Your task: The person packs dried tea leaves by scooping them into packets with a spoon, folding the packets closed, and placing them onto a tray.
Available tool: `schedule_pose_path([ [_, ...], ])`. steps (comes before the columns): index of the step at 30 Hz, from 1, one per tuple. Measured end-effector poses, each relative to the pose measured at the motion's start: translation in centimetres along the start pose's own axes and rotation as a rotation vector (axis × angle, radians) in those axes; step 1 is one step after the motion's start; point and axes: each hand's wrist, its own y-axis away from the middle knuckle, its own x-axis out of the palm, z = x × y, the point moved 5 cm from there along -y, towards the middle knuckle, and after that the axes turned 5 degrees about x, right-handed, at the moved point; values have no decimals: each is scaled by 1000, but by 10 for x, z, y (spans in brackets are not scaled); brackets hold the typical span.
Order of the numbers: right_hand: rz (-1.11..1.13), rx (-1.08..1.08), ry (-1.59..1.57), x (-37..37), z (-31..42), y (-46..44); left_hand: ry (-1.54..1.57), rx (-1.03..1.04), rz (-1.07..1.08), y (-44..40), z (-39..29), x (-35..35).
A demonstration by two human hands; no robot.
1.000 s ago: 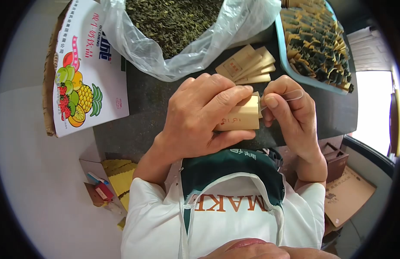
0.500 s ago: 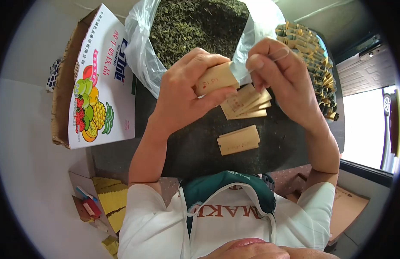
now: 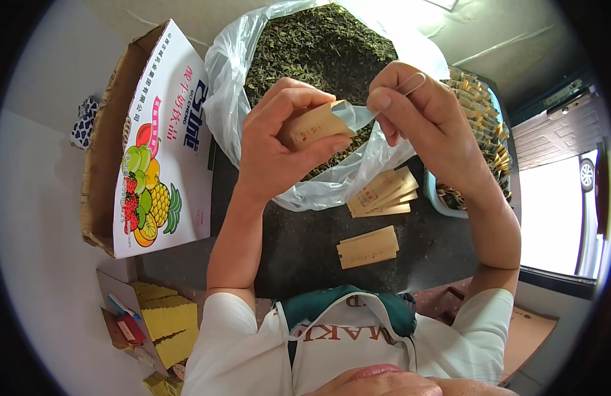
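Observation:
My left hand (image 3: 272, 142) is wrapped round a small tan paper packet (image 3: 312, 127) with red print, its open end facing right. My right hand (image 3: 427, 115) pinches a clear thin spoon or scoop (image 3: 363, 116); its flat end is at the packet's mouth and its looped handle sticks up past the fingers. Both hands are over the clear plastic bag (image 3: 312, 191) of dried leaves (image 3: 299, 49). Below them on the dark table (image 3: 285, 247) are a fanned stack of tan packets (image 3: 382, 193) and a smaller pile of packets (image 3: 368, 248).
A white carton (image 3: 161, 152) printed with fruit stands at the left. At the right, a light-blue basket (image 3: 450, 210) holds many filled packets. Below the table at left is an open box with yellow packets (image 3: 170, 323). A doorway (image 3: 549, 211) is at far right.
Both hands have moved from near the table's front edge up over the leaf bag, with the packet and the clear tool. The small packet pile has come into view, and the camera view has shifted.

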Motion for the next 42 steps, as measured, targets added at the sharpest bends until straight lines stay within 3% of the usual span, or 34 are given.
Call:
schedule_pose_path([
  [5,-103,17,-94,-20,-1,-4,-17,-53,-32,0,5,-9],
  [11,-158,-24,3,-39,5,-1,-14,-77,-41,-1,7,-11],
  [15,-116,-68,-45,-25,11,-2,-27,-43,-3,-1,4,-8],
  [17,-56,13,-60,-12,4,-6,-33,-11,8,-2,2,-6],
  [25,-75,76,-251,-2,-2,-17,140,-217,-21,7,8,-5],
  [28,-62,65,-246,5,1,-17,301,-373,-103,9,12,-4],
  [31,-23,-8,-255,9,5,-18,342,-398,-54,11,14,-5],
  [39,9,-15,127,7,17,-13,335,-320,-91,10,15,-3],
  [42,-25,-13,-30,3,17,-13,313,-296,-96,9,13,-5],
])
